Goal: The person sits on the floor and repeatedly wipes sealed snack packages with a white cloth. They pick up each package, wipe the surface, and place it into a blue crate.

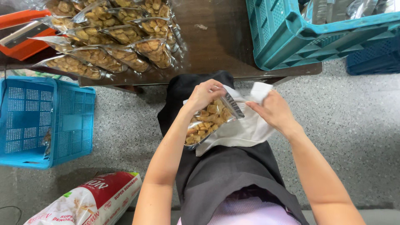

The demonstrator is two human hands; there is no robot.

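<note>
My left hand point(204, 94) grips the top edge of a clear pouch of brown snack pieces point(207, 121), held over my lap. My right hand point(273, 110) pinches a white cloth point(243, 127) that lies under the pouch and drapes across my dark apron; a folded end of the cloth sticks up past my right fingers. The pouch's silver sealed strip sits between the two hands.
Several filled snack pouches point(112, 37) lie overlapped on the dark table point(216, 46). A teal crate point(300, 37) stands on its right end, an orange sealing tool point(18, 35) at far left. On the floor are a blue crate point(41, 121) and a red-and-white sack point(89, 202).
</note>
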